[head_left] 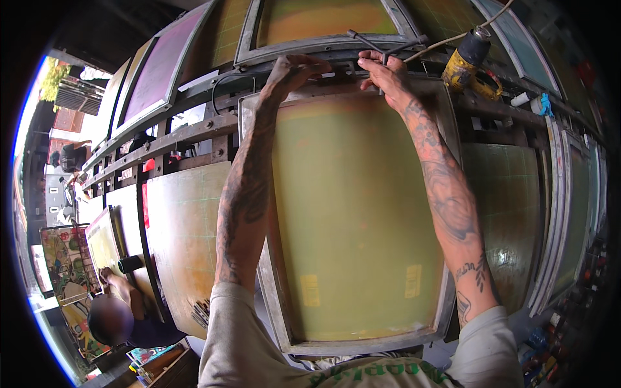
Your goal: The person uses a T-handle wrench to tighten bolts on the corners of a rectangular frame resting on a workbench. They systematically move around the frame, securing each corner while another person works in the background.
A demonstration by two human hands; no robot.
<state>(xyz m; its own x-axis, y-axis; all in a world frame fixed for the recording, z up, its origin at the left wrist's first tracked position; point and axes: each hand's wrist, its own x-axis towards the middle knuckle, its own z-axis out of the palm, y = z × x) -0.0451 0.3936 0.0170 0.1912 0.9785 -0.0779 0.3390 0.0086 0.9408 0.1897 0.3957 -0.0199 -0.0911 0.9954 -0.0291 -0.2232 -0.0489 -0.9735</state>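
A screen-printing frame (362, 213) with a yellow-green mesh and grey metal rim lies in front of me, two small yellow patches near its near end. At its far edge runs a dark metal rail with bolts and a clamp (343, 74). My left hand (291, 72) is over the rail, left of the clamp, fingers curled together; whatever they pinch is hidden. Just right of the clamp, my right hand (387, 76) is closed on a dark three-armed Y-wrench (386, 52), whose two arms spread out above the fingers.
A yellow and black heat gun (467, 59) stands on the rail at the right, a cable beside it. More framed screens (326, 18) stand beyond the rail. Bare printing boards (187, 239) flank my frame. At lower left another person (132, 310) works at a smaller screen.
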